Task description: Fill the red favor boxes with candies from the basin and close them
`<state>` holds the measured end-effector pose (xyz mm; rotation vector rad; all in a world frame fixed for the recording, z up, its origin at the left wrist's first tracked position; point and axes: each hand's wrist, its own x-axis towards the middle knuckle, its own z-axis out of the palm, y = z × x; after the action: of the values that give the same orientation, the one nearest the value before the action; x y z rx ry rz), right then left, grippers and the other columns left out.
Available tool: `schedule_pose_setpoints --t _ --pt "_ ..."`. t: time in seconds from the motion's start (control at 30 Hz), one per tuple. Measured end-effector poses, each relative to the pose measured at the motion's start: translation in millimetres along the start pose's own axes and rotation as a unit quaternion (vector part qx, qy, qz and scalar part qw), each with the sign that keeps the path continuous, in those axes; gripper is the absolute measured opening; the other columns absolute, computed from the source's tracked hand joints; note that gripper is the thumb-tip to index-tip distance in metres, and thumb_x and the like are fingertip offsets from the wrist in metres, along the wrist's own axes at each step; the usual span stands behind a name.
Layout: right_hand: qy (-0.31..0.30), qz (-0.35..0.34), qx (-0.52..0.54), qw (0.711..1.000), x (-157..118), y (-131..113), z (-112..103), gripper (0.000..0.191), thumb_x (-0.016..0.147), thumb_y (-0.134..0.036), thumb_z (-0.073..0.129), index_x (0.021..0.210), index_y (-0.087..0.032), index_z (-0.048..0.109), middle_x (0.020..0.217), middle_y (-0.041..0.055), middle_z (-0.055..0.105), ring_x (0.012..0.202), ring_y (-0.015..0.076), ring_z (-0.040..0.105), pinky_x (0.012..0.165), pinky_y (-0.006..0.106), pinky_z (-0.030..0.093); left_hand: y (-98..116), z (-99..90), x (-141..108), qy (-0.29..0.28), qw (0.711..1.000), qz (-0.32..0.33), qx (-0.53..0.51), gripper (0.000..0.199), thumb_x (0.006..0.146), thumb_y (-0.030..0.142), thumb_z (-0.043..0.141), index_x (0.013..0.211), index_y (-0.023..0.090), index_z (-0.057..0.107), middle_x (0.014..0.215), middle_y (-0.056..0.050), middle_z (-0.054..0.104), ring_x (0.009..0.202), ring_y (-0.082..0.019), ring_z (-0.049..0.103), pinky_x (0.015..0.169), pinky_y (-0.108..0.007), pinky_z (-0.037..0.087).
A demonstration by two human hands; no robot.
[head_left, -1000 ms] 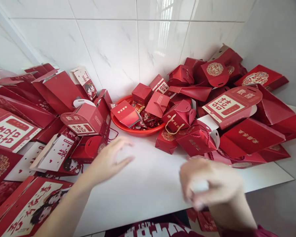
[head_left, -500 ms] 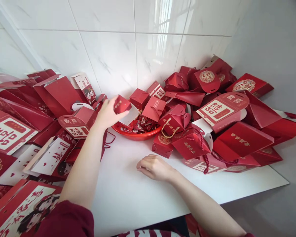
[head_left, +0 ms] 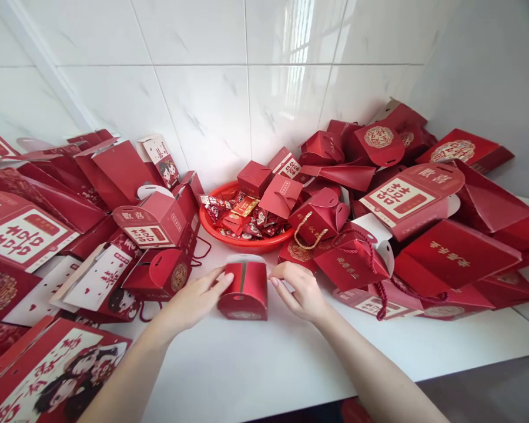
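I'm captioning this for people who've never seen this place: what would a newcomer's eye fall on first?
Probably the mass of red: gift boxes heaped on the left and right of the white table. Between them, near the tiled wall, a bright red basin holds small shiny packets. In front of it, a small red box stands between the left hand, which touches it, and the right hand.

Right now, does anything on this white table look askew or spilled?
Nothing looks spilled: the shiny wrapped sweets lie inside the round red plastic basin. The heaped red cardboard boxes on the right look askew, tilted at various angles, while the small red arched-top box by the left hand stands upright.
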<state>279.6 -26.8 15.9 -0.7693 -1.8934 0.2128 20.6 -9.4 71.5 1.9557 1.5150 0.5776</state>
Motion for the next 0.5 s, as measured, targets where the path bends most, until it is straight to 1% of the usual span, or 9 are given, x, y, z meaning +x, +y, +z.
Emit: schedule_pose_setpoints --t 0.03,0.1,0.13,0.2,0.23,0.27,0.33,0.4,0.5 --pt "-0.002 0.005 0.001 1.000 0 0 0 0.011 0.094 -0.012 0.051 0.093 -0.021 0.058 0.084 0.0048 0.065 0.075 0.0167 0.059 0.068 0.031 0.048 -6 6.3 4 -0.018 1.000 -0.018 0.006 0.056 0.088 0.062 0.052 0.131 0.026 0.060 0.125 -0.010 0.069 0.117 -0.033 0.065 0.101 -0.047 0.050" --pt "-0.007 0.014 0.009 1.000 -1 0 1 0.011 0.094 -0.013 0.052 0.096 -0.021 0.059 0.087 0.0050 0.065 0.078 0.0169 0.060 0.070 0.031 0.050 -15 17.9 10 -0.009 1.000 -0.018 -0.016 0.059 0.089 0.058 0.054 0.137 0.024 0.051 0.135 -0.012 0.062 0.124 -0.031 0.059 0.106 -0.048 0.046" --pt "-0.010 0.017 0.015 1.000 -1 0 2 0.011 0.094 -0.013 0.053 0.099 -0.021 0.059 0.090 0.0057 0.065 0.083 0.0175 0.061 0.074 0.032 0.051 -18 23.0 12 0.026 0.999 0.008 -0.038 0.057 0.089 0.055 0.056 0.136 0.023 0.049 0.137 -0.012 0.059 0.127 -0.029 0.057 0.108 -0.047 0.044" --pt "-0.020 0.014 0.022 0.999 -2 0 4 0.017 0.094 -0.013 0.052 0.108 -0.021 0.059 0.100 0.0078 0.065 0.094 0.0189 0.062 0.082 0.034 0.052 -21 31.0 13 0.091 0.989 0.087 -0.079 0.047 0.091 0.046 0.057 0.131 0.023 0.050 0.140 -0.011 0.054 0.133 -0.026 0.051 0.113 -0.046 0.039" --pt "-0.025 0.010 0.021 0.999 -3 1 6 0.022 0.095 -0.011 0.049 0.112 -0.021 0.059 0.105 0.0089 0.064 0.099 0.0191 0.062 0.085 0.034 0.052 -23 34.1 12 0.107 0.982 0.128 -0.092 0.042 0.092 0.042 0.056 0.129 0.024 0.051 0.142 -0.011 0.052 0.135 -0.026 0.047 0.114 -0.046 0.037" --pt "-0.032 0.007 0.018 0.999 -3 1 7 0.027 0.096 -0.009 0.045 0.116 -0.022 0.059 0.111 0.0097 0.064 0.103 0.0189 0.061 0.087 0.034 0.052 -25 36.9 12 0.107 0.975 0.167 -0.097 0.039 0.093 0.039 0.055 0.129 0.024 0.051 0.144 -0.011 0.048 0.138 -0.026 0.043 0.116 -0.047 0.034" --pt "-0.053 0.006 0.014 0.998 -4 2 10 0.037 0.096 -0.004 0.038 0.122 -0.023 0.057 0.121 0.0106 0.062 0.111 0.0180 0.059 0.090 0.034 0.052 -31 42.2 11 0.073 0.965 0.234 -0.098 0.041 0.093 0.034 0.055 0.133 0.026 0.050 0.151 -0.011 0.040 0.143 -0.027 0.035 0.119 -0.050 0.029" --pt "-0.083 0.004 0.022 0.996 -3 2 13 0.040 0.096 -0.004 0.036 0.127 -0.023 0.054 0.129 0.0104 0.060 0.117 0.0178 0.057 0.096 0.035 0.050 -37 47.5 10 0.029 0.955 0.276 -0.109 0.044 0.094 0.034 0.053 0.137 0.028 0.049 0.155 -0.010 0.032 0.146 -0.029 0.029 0.121 -0.052 0.023" --pt "-0.112 -0.019 0.054 0.992 -2 -1 17 0.034 0.096 -0.006 0.040 0.121 -0.022 0.057 0.121 0.0078 0.066 0.111 0.0176 0.059 0.093 0.034 0.050 -43 53.1 9 -0.030 0.945 0.290 -0.149 0.043 0.098 0.036 0.041 0.138 0.029 0.053 0.158 -0.007 0.026 0.147 -0.031 0.026 0.121 -0.051 0.022"
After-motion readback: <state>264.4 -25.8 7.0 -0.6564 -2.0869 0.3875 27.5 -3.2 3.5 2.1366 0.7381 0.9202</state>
